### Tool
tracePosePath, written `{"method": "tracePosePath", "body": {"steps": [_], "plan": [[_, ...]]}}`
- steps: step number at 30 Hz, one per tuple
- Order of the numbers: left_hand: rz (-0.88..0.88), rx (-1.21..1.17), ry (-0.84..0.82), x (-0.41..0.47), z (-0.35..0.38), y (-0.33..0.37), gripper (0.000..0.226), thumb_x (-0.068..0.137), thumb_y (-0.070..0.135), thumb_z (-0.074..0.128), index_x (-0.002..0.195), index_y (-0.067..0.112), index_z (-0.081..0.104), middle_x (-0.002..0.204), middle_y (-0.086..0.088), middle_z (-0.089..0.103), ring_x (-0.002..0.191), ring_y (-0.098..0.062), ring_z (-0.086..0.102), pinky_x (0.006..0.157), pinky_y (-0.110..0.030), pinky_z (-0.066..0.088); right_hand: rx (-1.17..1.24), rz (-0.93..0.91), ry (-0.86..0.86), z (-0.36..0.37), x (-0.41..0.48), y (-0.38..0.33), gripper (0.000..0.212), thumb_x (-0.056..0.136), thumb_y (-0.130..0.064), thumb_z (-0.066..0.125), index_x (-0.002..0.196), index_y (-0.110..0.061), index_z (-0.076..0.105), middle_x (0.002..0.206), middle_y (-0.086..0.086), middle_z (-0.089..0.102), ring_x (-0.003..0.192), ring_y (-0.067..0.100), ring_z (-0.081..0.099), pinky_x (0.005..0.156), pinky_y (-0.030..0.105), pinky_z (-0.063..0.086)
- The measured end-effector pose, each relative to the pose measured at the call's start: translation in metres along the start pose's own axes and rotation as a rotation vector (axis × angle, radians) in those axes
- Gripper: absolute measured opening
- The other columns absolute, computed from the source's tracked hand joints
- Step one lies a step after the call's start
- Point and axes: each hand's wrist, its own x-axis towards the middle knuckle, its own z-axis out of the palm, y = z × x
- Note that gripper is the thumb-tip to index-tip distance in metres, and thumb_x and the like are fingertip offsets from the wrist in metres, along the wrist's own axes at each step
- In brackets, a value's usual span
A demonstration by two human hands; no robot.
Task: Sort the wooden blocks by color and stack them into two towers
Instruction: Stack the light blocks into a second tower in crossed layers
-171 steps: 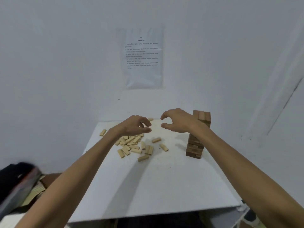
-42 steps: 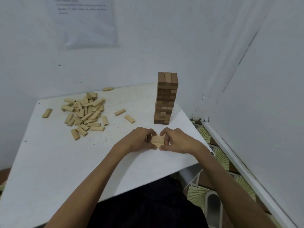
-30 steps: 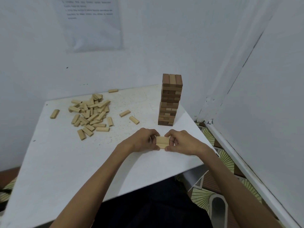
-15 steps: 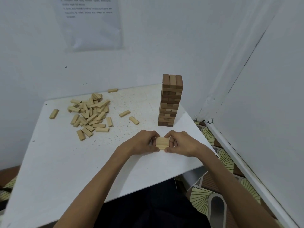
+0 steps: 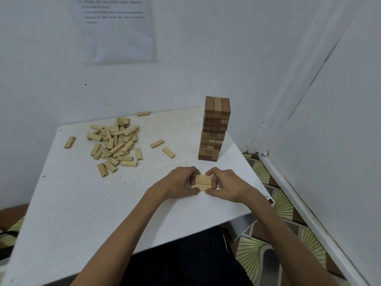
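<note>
Squaring a small set of pale wooden blocks (image 5: pixel 203 182) laid side by side, the left hand (image 5: pixel 181 183) and right hand (image 5: pixel 226 185) meet near the front edge of the white table (image 5: pixel 82 203). Each grip is clamped on one end of the set, with the fingers curled over the far side and the thumbs at the near side. Whether a second layer lies beneath the top one cannot be told.

These pieces look light, rigid and smoothly finished, so they should not give under pressure. They probably slide easily against each other and on the table. Pressing inward on the short ends, as the hands do here, seems the best way to keep the set together. A single piece is likely best pinched across its long sides.

The dark tower (image 5: pixel 215 129) stands just beyond the hands, apart from them, with its layers slightly uneven. It seems likely to topple if a wrist brushes it. The loose heap (image 5: pixel 113 141) of pale pieces lies well apart, at the far left of the table.
</note>
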Motion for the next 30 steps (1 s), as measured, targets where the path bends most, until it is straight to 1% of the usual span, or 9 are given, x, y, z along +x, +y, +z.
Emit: {"method": "tracePosePath", "body": {"steps": [3, 8, 11, 14, 17, 20, 23, 26, 30], "plan": [[-0.009, -0.004, 0.008, -0.001, 0.001, 0.002, 0.043, 0.081, 0.03, 0.079, 0.12, 0.023, 0.06, 0.089, 0.012, 0.06, 0.074, -0.004, 0.053, 0.066, -0.017, 0.038, -0.021, -0.002, 0.004, 0.001, -0.001, -0.002, 0.054, 0.089, -0.035, 0.074, 0.135, -0.021, 0.05, 0.091, -0.01, 0.061, 0.086, 0.007, 0.054, 0.073, 0.023, 0.045], [-0.019, 0.002, 0.018, -0.003, 0.0, 0.006, 0.048, 0.08, 0.031, 0.079, 0.122, 0.022, 0.06, 0.092, 0.01, 0.062, 0.079, -0.007, 0.056, 0.067, -0.018, 0.041, -0.046, -0.002, -0.007, 0.0, -0.003, -0.006, 0.059, 0.089, -0.036, 0.074, 0.14, -0.021, 0.047, 0.091, -0.008, 0.061, 0.086, 0.006, 0.054, 0.072, 0.019, 0.042], [-0.028, 0.006, 0.017, -0.004, -0.001, 0.008, 0.053, 0.08, 0.032, 0.08, 0.127, 0.019, 0.059, 0.094, 0.007, 0.064, 0.081, -0.009, 0.058, 0.071, -0.021, 0.046, -0.025, 0.011, -0.009, -0.001, -0.004, -0.007, 0.068, 0.089, -0.038, 0.074, 0.145, -0.024, 0.039, 0.092, -0.006, 0.061, 0.089, 0.006, 0.054, 0.078, 0.024, 0.049], [-0.046, 0.032, -0.011, -0.006, -0.003, 0.008, 0.065, 0.079, 0.038, 0.082, 0.135, 0.018, 0.053, 0.095, 0.005, 0.063, 0.084, -0.013, 0.059, 0.077, -0.029, 0.051, -0.049, 0.015, -0.006, -0.004, -0.006, -0.008, 0.079, 0.084, -0.046, 0.076, 0.148, -0.028, 0.033, 0.09, -0.004, 0.062, 0.088, 0.008, 0.056, 0.082, 0.033, 0.053], [-0.074, 0.02, -0.019, -0.012, -0.01, 0.003, 0.073, 0.08, 0.05, 0.08, 0.14, 0.023, 0.047, 0.095, 0.006, 0.064, 0.083, -0.009, 0.058, 0.077, -0.028, 0.05, -0.109, 0.007, 0.037, -0.006, -0.004, -0.012, 0.076, 0.084, -0.057, 0.071, 0.146, -0.033, 0.035, 0.089, -0.008, 0.059, 0.09, 0.007, 0.054, 0.08, 0.031, 0.05], [-0.094, -0.008, 0.038, -0.022, -0.022, -0.011, 0.062, 0.085, 0.051, 0.074, 0.137, 0.026, 0.052, 0.094, 0.011, 0.064, 0.079, -0.002, 0.058, 0.075, -0.024, 0.046, -0.092, -0.038, 0.133, -0.004, 0.005, -0.025, 0.054, 0.091, -0.054, 0.065, 0.137, -0.033, 0.049, 0.091, -0.011, 0.057, 0.092, 0.004, 0.051, 0.08, 0.028, 0.049], [-0.091, -0.013, 0.152, -0.03, -0.036, -0.031, 0.037, 0.091, 0.04, 0.071, 0.124, 0.026, 0.064, 0.089, 0.014, 0.065, 0.08, -0.005, 0.062, 0.079, -0.031, 0.053, -0.06, -0.096, 0.19, 0.002, 0.022, -0.047, 0.039, 0.094, -0.048, 0.064, 0.129, -0.031, 0.058, 0.094, -0.013, 0.058, 0.093, 0.003, 0.05, 0.079, 0.027, 0.049], [-0.102, 0.024, 0.278, -0.036, -0.05, -0.053, 0.019, 0.094, 0.029, 0.067, 0.112, 0.024, 0.07, 0.093, 0.013, 0.066, 0.083, -0.005, 0.063, 0.08, -0.035, 0.055, -0.061, -0.147, 0.193, 0.006, 0.04, -0.07, 0.035, 0.096, -0.042, 0.064, 0.128, -0.028, 0.06, 0.103, -0.012, 0.059, 0.099, 0.007, 0.052, 0.079, 0.026, 0.048], [-0.171, 0.119, 0.365, -0.046, -0.068, -0.078, 0.018, 0.094, 0.027, 0.065, 0.111, 0.023, 0.07, 0.103, 0.009, 0.066, 0.091, -0.01, 0.062, 0.082, -0.04, 0.054, -0.09, -0.184, 0.219, 0.01, 0.067, -0.092, 0.032, 0.099, -0.03, 0.063, 0.128, -0.018, 0.061, 0.117, -0.002, 0.061, 0.107, 0.015, 0.055, 0.083, 0.029, 0.048]]}}
